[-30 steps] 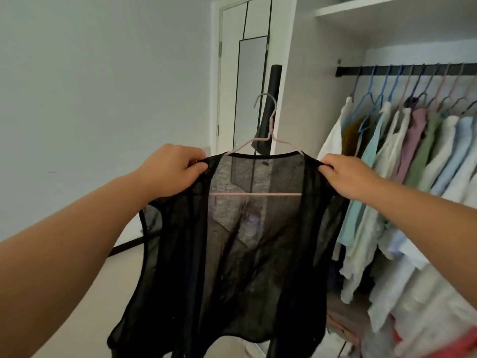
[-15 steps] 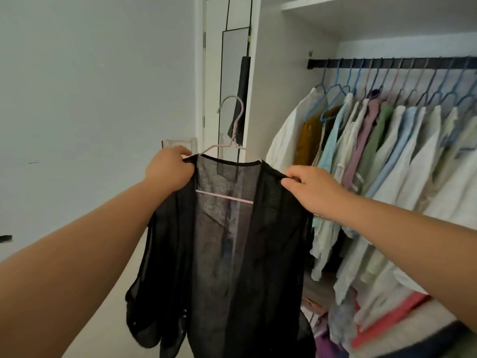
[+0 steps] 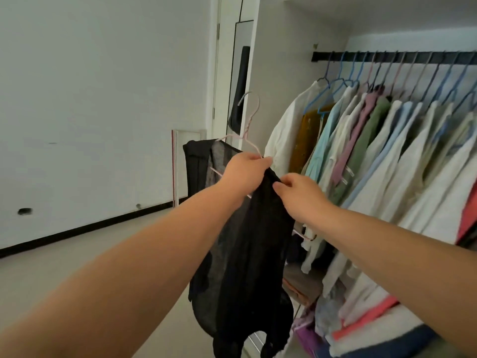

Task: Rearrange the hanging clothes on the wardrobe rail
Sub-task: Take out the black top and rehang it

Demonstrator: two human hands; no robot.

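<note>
The sheer black top [image 3: 240,244] on its pink hanger [image 3: 249,130] hangs off the rail [image 3: 392,57], near its left end, left hand [image 3: 244,173] gripping the shoulder and right hand [image 3: 300,196] pinching the fabric, probably steadying it for rehanging.

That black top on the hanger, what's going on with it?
A person is holding a sheer black top on a pink hanger out in front of an open wardrobe. The left hand grips the garment up by the hanger's shoulder, and the right hand pinches the fabric just beside it. The hanger is off the rail, where a row of shirts hangs.
</note>
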